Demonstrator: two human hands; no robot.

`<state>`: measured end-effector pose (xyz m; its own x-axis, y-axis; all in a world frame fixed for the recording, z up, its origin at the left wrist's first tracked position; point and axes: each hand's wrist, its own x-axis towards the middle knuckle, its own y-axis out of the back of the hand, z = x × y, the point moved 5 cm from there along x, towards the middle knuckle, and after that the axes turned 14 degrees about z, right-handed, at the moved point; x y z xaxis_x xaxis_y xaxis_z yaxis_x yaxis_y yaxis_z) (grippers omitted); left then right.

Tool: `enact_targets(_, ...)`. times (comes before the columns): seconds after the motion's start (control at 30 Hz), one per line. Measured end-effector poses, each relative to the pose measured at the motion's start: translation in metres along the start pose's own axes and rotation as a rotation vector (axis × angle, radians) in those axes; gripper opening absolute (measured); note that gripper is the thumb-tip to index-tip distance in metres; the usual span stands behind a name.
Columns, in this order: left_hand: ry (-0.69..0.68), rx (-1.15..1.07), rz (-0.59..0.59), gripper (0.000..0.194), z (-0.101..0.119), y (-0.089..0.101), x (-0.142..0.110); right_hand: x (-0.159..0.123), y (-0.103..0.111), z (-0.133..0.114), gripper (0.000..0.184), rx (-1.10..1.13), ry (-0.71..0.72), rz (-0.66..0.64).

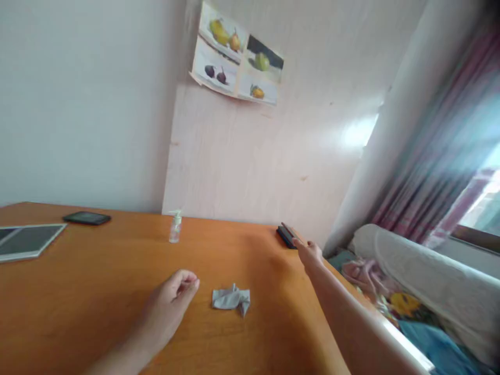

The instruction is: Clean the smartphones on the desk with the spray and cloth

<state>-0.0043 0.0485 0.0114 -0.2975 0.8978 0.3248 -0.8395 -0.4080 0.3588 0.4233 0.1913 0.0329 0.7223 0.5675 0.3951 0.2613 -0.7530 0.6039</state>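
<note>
My left hand [175,291] hovers above the near middle of the table, fingers curled toward the thumb, with nothing visible in it. Just to its right lies a crumpled grey cloth [231,298]. My right arm stretches to the far right, where my right hand [310,253] grips the near end of a thin, flat, brownish object [288,229], held tilted. Under or against that object is a flat black item [285,238] by the table's right edge. Both are too small and partly covered to name, and whether they are joined I cannot tell.
A clear pump bottle [175,229] stands toward the back of the wooden table [128,271]. Back left lie a black phone-like device [87,217] and a white-framed flat panel [31,242]. Fruit pictures [239,62] hang on the wall. Bedding [406,291] lies beyond the right edge.
</note>
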Motion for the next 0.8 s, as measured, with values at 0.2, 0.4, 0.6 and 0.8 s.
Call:
enact_targets(0.2, 0.013, -0.014, -0.028, 0.036, 0.0, 0.002, -0.001, 0.027, -0.009, 0.005, 0.078, -0.08, -0.011, 0.024)
enact_targets(0.4, 0.015, -0.012, -0.04, 0.034, -0.002, 0.002, -0.001, 0.043, -0.028, 0.001, 0.082, -0.141, -0.001, 0.041)
enact_targets(0.6, 0.037, 0.018, -0.06, 0.035, 0.0, 0.001, -0.001, 0.053, -0.044, 0.0, 0.086, -0.188, 0.013, 0.056)
enact_targets(0.8, 0.063, 0.023, -0.067, 0.037, -0.001, 0.001, -0.001, 0.053, -0.056, 0.002, 0.079, -0.207, 0.031, 0.055)
